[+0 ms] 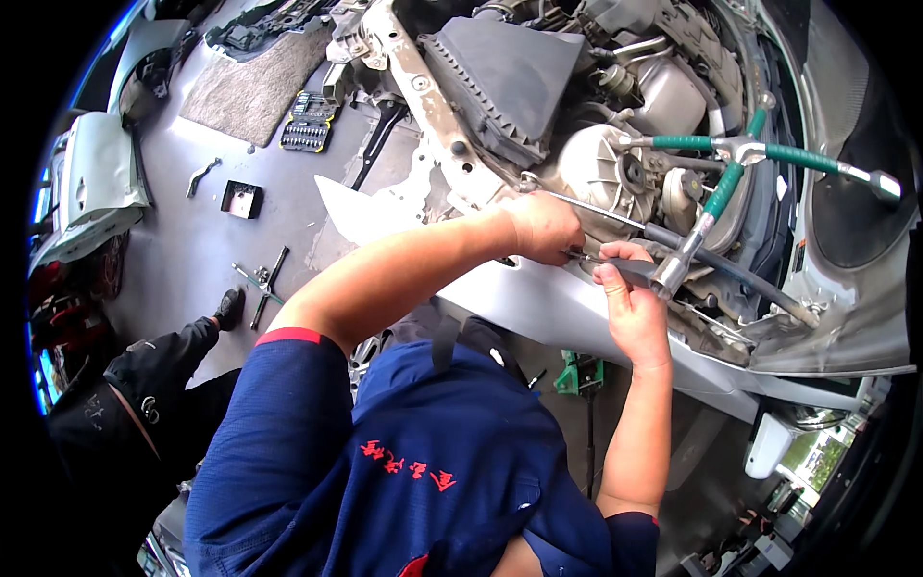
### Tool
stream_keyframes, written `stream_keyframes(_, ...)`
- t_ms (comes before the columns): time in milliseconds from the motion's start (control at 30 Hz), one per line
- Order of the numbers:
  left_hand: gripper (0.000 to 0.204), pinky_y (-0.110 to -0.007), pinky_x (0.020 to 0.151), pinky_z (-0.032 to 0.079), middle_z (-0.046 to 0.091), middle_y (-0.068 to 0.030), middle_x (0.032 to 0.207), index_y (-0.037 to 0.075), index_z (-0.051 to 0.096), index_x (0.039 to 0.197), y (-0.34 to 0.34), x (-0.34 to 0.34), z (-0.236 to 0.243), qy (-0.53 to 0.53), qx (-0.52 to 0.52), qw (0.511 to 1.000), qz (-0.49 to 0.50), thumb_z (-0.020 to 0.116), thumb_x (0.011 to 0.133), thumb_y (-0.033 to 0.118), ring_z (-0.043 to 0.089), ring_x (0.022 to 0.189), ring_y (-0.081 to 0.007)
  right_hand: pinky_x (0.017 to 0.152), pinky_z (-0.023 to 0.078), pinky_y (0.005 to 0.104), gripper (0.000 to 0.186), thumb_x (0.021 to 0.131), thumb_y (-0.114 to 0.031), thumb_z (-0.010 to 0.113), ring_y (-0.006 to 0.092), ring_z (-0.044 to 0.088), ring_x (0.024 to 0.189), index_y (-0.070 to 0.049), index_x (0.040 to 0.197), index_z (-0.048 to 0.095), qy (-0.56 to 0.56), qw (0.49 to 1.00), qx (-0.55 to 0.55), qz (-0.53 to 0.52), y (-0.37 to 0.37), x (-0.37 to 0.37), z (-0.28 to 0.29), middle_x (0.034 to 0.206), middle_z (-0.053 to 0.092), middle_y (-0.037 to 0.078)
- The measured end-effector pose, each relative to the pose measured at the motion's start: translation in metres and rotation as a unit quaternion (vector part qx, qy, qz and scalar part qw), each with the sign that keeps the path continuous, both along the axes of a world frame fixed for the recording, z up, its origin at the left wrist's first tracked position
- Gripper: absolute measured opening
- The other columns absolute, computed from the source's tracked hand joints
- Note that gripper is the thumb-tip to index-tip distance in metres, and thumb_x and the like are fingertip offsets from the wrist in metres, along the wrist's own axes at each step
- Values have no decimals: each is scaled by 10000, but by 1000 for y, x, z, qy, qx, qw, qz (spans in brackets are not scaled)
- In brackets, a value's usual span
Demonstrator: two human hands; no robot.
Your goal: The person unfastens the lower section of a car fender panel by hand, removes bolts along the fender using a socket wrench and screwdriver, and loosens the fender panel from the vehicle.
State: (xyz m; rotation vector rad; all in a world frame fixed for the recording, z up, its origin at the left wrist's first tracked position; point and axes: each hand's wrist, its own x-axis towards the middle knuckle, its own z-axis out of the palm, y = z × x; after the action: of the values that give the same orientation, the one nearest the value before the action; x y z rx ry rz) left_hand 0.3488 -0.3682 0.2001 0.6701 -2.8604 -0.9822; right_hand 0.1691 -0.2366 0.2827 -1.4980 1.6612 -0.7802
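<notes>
Over the car's silver fender, both my hands are close together at the engine bay's edge. My left hand is closed, knuckles up, around something small whose shape is hidden. A thin metal tip shows between the hands. Thumb and fingers of my right hand pinch a dark, flat piece. Just above them, a long rod with a thicker dark tube lies slantwise across the bay. A four-way lug wrench with green-wrapped arms rests over it, one socket end beside my right hand.
A black air filter box fills the bay's near-left part. On the floor at left are a socket set, a black box, a second four-way wrench and a carpet piece. Another person's shoe stands nearby. A green jack is below the fender.
</notes>
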Motion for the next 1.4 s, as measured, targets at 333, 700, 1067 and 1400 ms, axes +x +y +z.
stream_keyframes(333,227,-493,736,586,748,-124,831,160,790,989,-2,11,-12,49,-12,999,4,741,797,270,737,796,-365,806,583,294,227,1033,-112,724,127,706,865,-12,1222,647,-103,993,15,-50,-17,2,-1,1005,749,46)
stream_keyframes(700,222,-464,774,582,761,-108,870,152,795,1005,-6,8,-30,108,18,994,7,748,797,213,738,840,-347,750,565,325,231,929,-165,851,157,722,798,-48,1045,690,-32,998,-50,-23,-25,5,6,861,743,61)
stream_keyframes(1067,225,-480,763,576,758,-128,852,135,786,969,-1,6,-16,92,19,995,26,764,844,320,736,845,-368,679,572,392,396,837,-336,924,285,735,719,-44,939,677,241,965,-92,-48,-11,16,9,819,736,120)
stream_keyframes(1400,276,-492,805,580,767,-141,900,153,793,1080,-4,7,-8,41,0,999,-12,739,839,277,741,879,-375,733,615,406,472,911,-188,844,298,755,818,-40,1297,616,260,948,-179,31,-14,7,50,1077,720,131)
